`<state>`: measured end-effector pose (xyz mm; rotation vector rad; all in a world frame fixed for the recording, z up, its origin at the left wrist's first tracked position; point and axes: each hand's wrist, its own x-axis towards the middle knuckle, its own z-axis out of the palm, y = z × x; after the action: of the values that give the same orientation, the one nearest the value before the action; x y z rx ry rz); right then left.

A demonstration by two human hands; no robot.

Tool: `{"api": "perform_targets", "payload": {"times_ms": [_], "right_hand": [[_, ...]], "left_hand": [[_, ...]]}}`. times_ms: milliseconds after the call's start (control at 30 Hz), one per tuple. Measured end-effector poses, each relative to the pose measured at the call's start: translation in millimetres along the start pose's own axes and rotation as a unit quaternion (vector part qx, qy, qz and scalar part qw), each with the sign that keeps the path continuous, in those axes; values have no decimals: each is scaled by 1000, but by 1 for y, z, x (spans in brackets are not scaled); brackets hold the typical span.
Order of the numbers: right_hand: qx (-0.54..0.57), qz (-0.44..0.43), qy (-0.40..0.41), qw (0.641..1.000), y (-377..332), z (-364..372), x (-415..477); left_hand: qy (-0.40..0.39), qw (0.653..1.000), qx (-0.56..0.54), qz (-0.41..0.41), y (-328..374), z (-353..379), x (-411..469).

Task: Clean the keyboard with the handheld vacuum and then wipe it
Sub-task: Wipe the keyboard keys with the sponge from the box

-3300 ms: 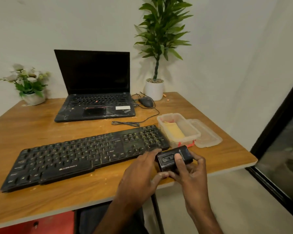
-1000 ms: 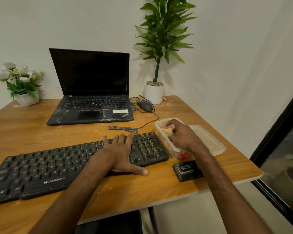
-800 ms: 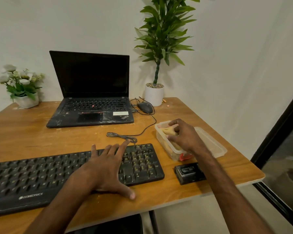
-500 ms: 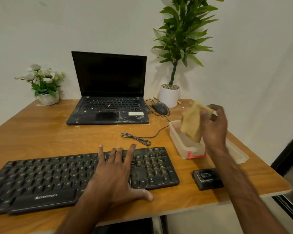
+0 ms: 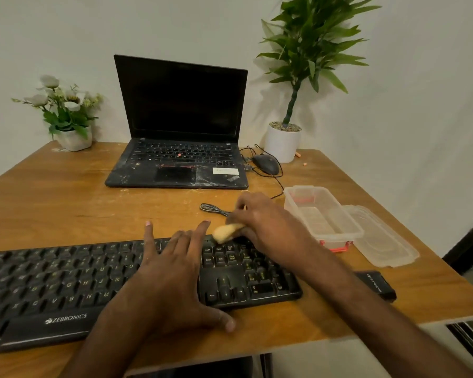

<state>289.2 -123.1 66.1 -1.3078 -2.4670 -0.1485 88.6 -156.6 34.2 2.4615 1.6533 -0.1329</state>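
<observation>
Black Zebronics keyboard (image 5: 66, 282) lying along the front edge of a wooden desk (image 5: 66, 203), with only a narrow strip of desktop before the drop. The left hand (image 5: 172, 276) lies flat on the keys, fingers straight and spread, thumb on the desk in front. The right hand (image 5: 268, 222) grips a yellow cloth (image 5: 225, 231) and presses it on the top rows at the keyboard's right end. The black handheld vacuum (image 5: 378, 285) lies on the desk right of the keyboard, near the front right corner, partly hidden by the right forearm. A broad band of bare wood separates the keyboard from the open laptop (image 5: 180, 118); a coiled cable (image 5: 213, 208) lies in it, just beyond the right hand. A clear plastic container (image 5: 321, 216) stands right of the hand, its ribbed floor visible; its lid (image 5: 382, 238) lies alongside, close to the right edge.
</observation>
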Motion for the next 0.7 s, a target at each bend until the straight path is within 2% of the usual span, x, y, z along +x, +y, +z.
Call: {"api": "perform_targets", "payload": {"times_ms": [33, 100, 200, 267, 433, 500, 600, 700], "right_hand": [[-19, -9, -47, 999, 1, 5, -2], [-29, 14, -81, 996, 8, 3, -5], [-32, 56, -80, 995, 15, -1, -7], [17, 75, -69, 995, 3, 3, -4], [113, 28, -66, 991, -30, 21, 23], [90, 29, -111, 989, -24, 12, 25], [15, 88, -188, 978, 1, -13, 16], [6, 104, -191, 976, 2, -17, 15]], "left_hand": [[4, 1000, 4, 2, -1, 0, 1], [11, 1000, 13, 5, -2, 1, 2], [11, 1000, 12, 16, 0, -1, 3], [17, 1000, 14, 22, 1, -3, 4], [25, 1000, 8, 11, 2, -4, 2], [22, 1000, 10, 10, 1, -5, 1], [24, 1000, 12, 15, 2, -5, 1], [24, 999, 12, 27, 4, -6, 1]]}}
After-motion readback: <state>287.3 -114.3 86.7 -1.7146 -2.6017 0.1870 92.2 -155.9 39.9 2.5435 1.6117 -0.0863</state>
